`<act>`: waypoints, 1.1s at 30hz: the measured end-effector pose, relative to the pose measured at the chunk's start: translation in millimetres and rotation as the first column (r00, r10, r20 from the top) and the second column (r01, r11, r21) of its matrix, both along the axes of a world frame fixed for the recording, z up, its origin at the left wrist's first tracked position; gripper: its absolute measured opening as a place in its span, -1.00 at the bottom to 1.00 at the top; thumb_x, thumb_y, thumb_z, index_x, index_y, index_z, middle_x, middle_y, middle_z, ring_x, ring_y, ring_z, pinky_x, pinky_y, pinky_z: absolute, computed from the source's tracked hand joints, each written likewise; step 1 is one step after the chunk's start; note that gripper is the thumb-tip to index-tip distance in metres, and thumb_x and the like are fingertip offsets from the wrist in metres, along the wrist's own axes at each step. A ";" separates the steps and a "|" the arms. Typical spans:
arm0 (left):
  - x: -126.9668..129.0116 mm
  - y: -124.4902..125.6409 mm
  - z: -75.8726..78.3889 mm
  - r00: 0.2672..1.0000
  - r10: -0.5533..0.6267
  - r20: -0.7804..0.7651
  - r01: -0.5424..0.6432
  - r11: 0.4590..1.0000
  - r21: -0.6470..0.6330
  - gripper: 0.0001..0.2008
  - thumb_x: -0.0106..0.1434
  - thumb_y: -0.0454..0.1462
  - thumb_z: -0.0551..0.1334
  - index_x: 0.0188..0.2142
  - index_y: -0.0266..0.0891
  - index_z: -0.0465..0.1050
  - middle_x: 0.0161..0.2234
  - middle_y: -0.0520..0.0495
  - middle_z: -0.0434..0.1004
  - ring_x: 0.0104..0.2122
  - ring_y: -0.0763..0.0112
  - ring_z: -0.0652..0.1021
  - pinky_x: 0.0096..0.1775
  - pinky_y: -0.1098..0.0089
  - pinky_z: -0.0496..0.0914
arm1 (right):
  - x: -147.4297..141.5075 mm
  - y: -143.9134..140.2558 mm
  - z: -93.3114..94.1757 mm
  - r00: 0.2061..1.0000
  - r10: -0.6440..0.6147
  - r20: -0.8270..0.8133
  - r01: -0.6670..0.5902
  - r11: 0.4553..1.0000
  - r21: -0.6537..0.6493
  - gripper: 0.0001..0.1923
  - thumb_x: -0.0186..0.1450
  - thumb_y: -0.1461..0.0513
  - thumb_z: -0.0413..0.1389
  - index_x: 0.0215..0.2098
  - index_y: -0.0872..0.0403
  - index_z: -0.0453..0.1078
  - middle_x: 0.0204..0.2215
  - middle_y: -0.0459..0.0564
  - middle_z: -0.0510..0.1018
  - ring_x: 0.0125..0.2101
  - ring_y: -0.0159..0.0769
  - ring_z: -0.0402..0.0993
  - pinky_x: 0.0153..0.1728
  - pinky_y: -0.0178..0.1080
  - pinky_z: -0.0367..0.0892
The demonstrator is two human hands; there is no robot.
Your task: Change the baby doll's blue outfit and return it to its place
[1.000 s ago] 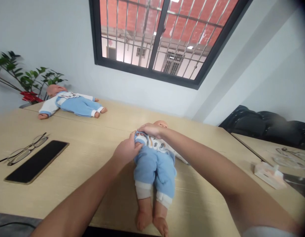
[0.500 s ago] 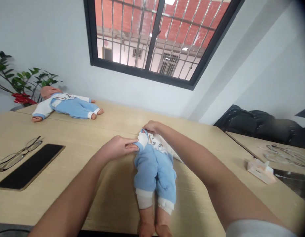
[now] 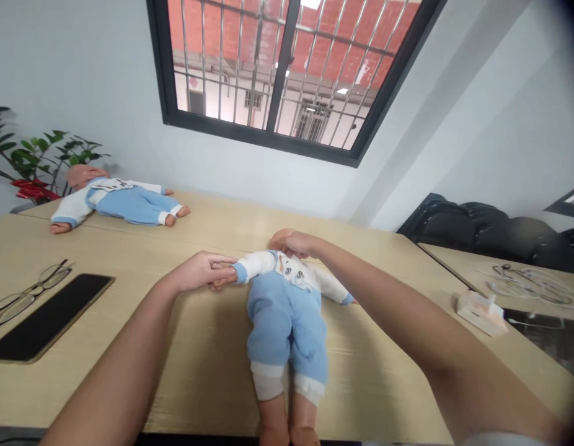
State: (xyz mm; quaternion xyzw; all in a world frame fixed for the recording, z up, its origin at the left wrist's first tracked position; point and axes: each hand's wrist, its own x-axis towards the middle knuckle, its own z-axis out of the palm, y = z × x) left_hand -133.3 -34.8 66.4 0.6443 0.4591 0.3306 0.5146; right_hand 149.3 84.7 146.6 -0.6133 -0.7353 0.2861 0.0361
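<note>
Doll (image 3: pixel 287 310) in blue trousers lies on its back on the desk (image 3: pixel 185 365), feet toward the camera. Left hand (image 3: pixel 201 272) is closed around the doll's outstretched hand; right hand (image 3: pixel 291 243) grips the white top at the neck. Second doll (image 3: pixel 114 201) lies at the desk's far left; glasses (image 3: pixel 22 294) and phone (image 3: pixel 45 316) near left.

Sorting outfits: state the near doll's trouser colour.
Light blue trousers with white cuffs, head view.

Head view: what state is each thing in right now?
Near doll: on its back, arm stretched sideways.
Left hand: gripping the doll's hand.
Right hand: resting at the doll's collar.
Far doll: lying dressed, untouched.
Glasses: unfolded, on the table.
Phone: screen dark.
</note>
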 end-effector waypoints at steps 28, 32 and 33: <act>0.8 5.9 -26.6 0.897 -0.017 -0.443 0.057 0.995 0.076 -0.57 0.22 0.16 0.24 -0.34 -0.14 0.55 -0.44 -0.03 0.59 -0.39 0.21 0.56 -0.34 0.37 0.35 | 138.8 -112.1 -121.6 0.888 0.146 -0.436 0.057 0.905 0.421 -0.73 0.43 0.03 0.03 -0.15 0.02 0.43 -0.27 0.02 0.54 -0.23 -0.11 0.47 -0.10 -0.05 0.40; 25.2 14.2 -24.8 0.832 0.228 -0.506 0.034 0.889 0.456 -0.53 0.33 0.07 0.17 0.04 -0.13 0.57 0.04 -0.19 0.62 0.06 0.03 0.54 0.11 0.18 0.37 | 138.8 -117.5 -127.3 0.814 0.135 -0.565 0.120 0.912 0.391 -0.73 0.39 -0.01 0.10 -0.15 0.00 0.38 -0.29 -0.01 0.46 -0.28 -0.16 0.41 -0.21 -0.13 0.39; 35.4 18.2 -23.5 0.819 0.254 -0.514 0.063 0.851 0.521 -0.52 0.37 0.02 0.14 0.14 -0.13 0.51 0.14 -0.19 0.56 0.15 0.02 0.49 0.20 0.13 0.31 | 139.0 -118.8 -127.9 0.807 0.147 -0.572 0.096 0.923 0.372 -0.72 0.38 -0.01 0.11 -0.13 0.00 0.38 -0.29 -0.02 0.45 -0.29 -0.17 0.40 -0.22 -0.14 0.38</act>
